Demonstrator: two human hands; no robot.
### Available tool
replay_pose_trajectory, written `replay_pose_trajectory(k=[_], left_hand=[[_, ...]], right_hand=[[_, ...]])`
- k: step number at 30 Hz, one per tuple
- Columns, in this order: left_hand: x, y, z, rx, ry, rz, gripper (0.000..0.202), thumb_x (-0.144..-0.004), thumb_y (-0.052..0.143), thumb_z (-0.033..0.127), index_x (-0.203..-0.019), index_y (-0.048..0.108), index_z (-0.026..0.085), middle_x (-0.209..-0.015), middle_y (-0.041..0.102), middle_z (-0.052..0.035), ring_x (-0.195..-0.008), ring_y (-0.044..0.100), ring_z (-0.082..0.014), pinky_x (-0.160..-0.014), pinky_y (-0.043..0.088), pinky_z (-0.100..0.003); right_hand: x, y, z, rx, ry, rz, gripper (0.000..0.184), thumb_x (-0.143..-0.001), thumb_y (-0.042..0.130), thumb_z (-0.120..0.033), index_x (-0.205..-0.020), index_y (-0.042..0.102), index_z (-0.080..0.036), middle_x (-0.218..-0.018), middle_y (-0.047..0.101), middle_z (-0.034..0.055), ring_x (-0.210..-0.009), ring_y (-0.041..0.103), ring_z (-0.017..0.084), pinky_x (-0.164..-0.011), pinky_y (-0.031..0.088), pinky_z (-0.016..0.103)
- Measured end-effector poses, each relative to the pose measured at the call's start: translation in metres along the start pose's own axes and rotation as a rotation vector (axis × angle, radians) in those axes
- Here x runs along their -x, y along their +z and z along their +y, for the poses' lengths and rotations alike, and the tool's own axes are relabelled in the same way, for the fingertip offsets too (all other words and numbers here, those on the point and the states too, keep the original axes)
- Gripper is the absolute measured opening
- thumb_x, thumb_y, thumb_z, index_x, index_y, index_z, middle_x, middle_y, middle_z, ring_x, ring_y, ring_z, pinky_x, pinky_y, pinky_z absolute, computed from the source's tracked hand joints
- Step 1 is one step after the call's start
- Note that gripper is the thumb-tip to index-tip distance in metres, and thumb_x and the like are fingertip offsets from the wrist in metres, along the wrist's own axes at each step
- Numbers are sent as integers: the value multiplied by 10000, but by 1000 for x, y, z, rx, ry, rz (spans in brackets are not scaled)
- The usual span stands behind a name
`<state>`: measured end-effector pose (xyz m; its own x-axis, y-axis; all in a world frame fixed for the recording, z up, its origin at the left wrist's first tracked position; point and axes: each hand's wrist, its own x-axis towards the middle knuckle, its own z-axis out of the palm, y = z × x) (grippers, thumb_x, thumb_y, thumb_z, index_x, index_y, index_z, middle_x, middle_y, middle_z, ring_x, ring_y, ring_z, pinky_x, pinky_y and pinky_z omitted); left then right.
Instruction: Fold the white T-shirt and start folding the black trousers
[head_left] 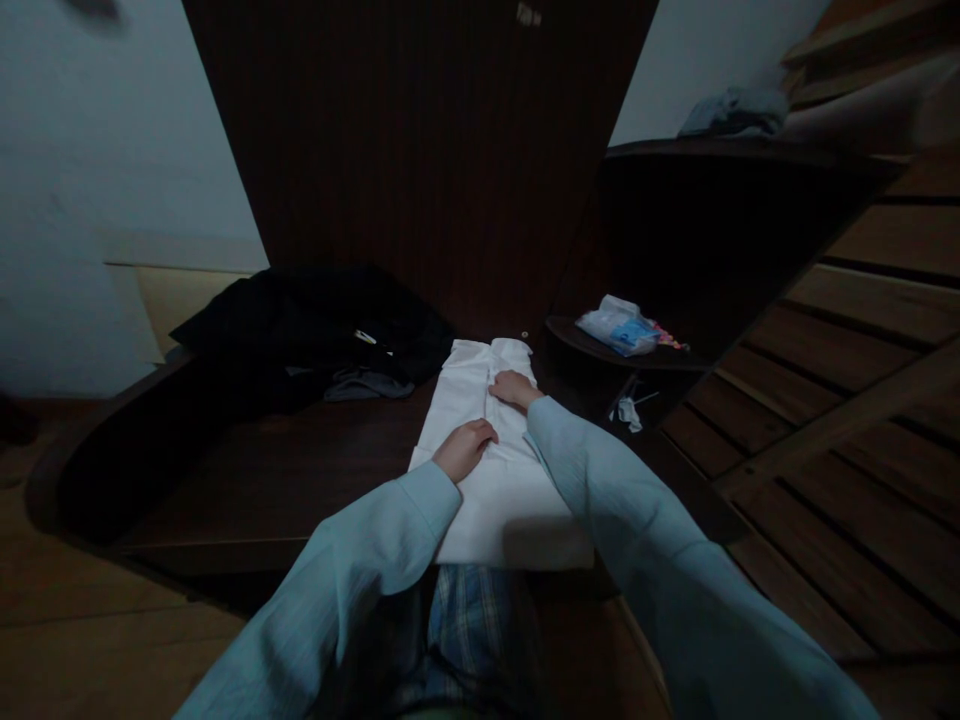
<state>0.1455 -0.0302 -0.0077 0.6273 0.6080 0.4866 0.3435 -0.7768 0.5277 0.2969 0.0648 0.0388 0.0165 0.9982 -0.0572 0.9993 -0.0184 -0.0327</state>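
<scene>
A white garment [469, 385], folded into a long shape, lies on a dark wooden bench top. Its near end hangs over the front edge, and a seam or fold line runs down the middle. My left hand [465, 449] rests on the cloth left of that line, fingers curled and pinching the fabric. Farther up and to the right, my right hand [515, 389] is closed on the cloth by the same line. The fingertips of both hands are partly hidden. Whether the garment is a shirt or trousers I cannot tell.
Dark clothing [300, 325] is heaped on the bench's [300, 480] back left. A plastic packet [622, 328] sits on a small rounded shelf at right, with crumpled white material [628, 412] below. Slatted wood [832, 370] stands at right, and a dark panel [420, 160] rises behind.
</scene>
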Motion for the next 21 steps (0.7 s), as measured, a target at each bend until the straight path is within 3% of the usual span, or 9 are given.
replay_pose_trajectory(k=[5,10,13,15,17,21], left_hand=[[-1,-1,3,-10,1,35,250,-695,410,-14,-782,583,144,-831,562,-49,-811,536,-148,-788,448,-270],[0,-1,3,-31,-40,-26,235,-663,410,-6,-726,569,154,-795,549,-41,-800,532,-154,-797,445,-280],[1,-3,6,-56,-70,0,278,-672,405,8,-846,561,159,-870,545,-46,-836,532,-157,-809,439,-280],[1,-5,8,-104,-135,49,292,-713,400,41,-944,532,161,-948,528,-57,-845,534,-156,-805,439,-284],[1,-6,9,-193,-243,65,205,-767,412,117,-932,526,157,-948,521,-69,-837,535,-171,-786,443,-302],[-1,-7,11,-365,-384,-36,135,-782,493,273,-816,536,150,-862,550,-93,-874,533,-229,-747,443,-335]], right_hand=[[1,5,1,-47,41,74,378,-856,343,-317,-1038,616,-132,-1108,608,131,-1026,554,206,-778,403,244],[6,15,0,-116,54,130,329,-864,353,-316,-963,626,-162,-1044,638,99,-973,571,186,-760,401,233],[6,21,-3,-166,90,187,363,-881,312,-352,-948,618,-169,-992,652,97,-922,588,185,-713,406,234],[7,26,-6,-200,103,220,370,-879,316,-373,-923,622,-169,-953,660,94,-896,593,183,-689,404,233],[7,30,-9,-233,95,244,365,-865,345,-403,-883,631,-176,-929,664,81,-885,593,176,-683,399,229],[5,35,-9,-308,58,265,279,-807,457,-405,-828,641,-197,-897,670,35,-862,591,156,-679,394,216]])
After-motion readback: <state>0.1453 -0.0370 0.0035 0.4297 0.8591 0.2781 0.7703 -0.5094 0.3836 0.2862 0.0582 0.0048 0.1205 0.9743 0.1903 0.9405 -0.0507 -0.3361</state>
